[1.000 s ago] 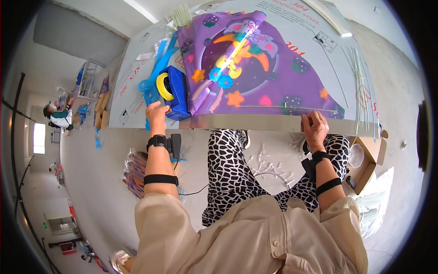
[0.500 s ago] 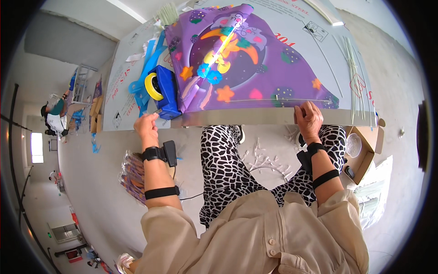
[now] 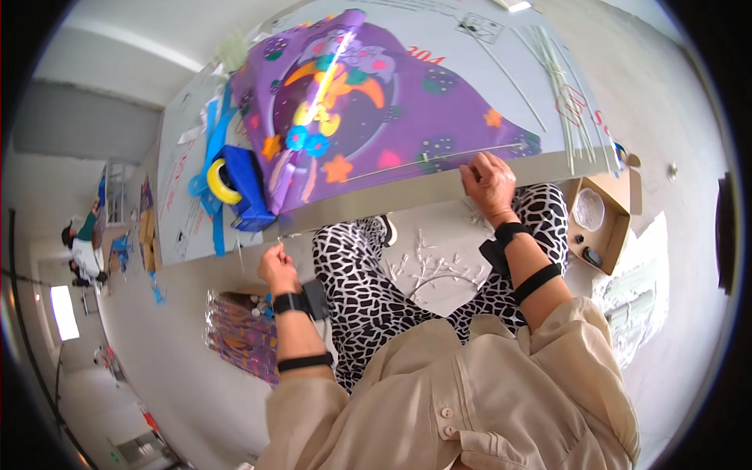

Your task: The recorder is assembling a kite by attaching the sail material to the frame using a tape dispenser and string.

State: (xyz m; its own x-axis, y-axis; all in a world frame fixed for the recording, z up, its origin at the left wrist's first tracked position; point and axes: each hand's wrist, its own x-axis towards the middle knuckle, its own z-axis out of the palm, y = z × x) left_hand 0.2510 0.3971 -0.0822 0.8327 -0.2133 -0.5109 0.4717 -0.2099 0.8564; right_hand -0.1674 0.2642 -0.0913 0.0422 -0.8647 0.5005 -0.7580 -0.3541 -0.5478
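Note:
A purple printed plastic sheet (image 3: 407,117) with moons, stars and flowers lies on the table, and a thin pale stick (image 3: 427,160) runs along its near edge. My right hand (image 3: 489,184) rests at the table's near edge by that stick, fingers curled together; whatever they may hold is hidden. Off the table's front edge, my left hand (image 3: 278,268) has its fingers pinched together, and what is between them is too small to name. Closest to it stands a blue tape dispenser (image 3: 249,188) with a yellow-cored roll (image 3: 223,180), against the sheet's left corner.
Blue strips (image 3: 211,149) lie left of the dispenser. Several thin pale sticks (image 3: 560,102) lie at the table's right. An open cardboard box (image 3: 619,223) with a clear bowl (image 3: 589,208) sits right of my knee. Plastic-wrapped printed packs (image 3: 243,337) are below left. Another person (image 3: 84,251) is far left.
My left hand has moved away from the tape dispenser, toward me and to the right, off the table edge. My right hand stays at the sheet's near edge. The whole view has turned.

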